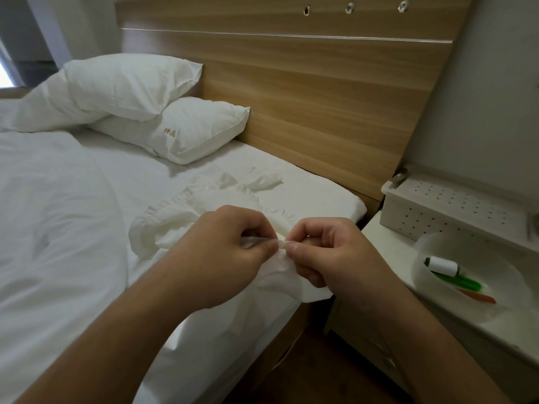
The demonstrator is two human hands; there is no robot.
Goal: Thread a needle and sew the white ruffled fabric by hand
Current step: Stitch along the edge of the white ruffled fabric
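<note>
White ruffled fabric [204, 205] lies bunched on the bed's near corner, one edge lifted between both hands; held fold runs roughly left–right, long axis pointing from left hand [224, 252] toward right hand [329, 252]. Both thumbs and forefingers curled, pinching the fold with tips nearly touching, so either hand is equally near; needle too small to make out. Thread spool [443, 266] sits in the white bowl [513, 290] on the nightstand, well right of the right hand
</note>
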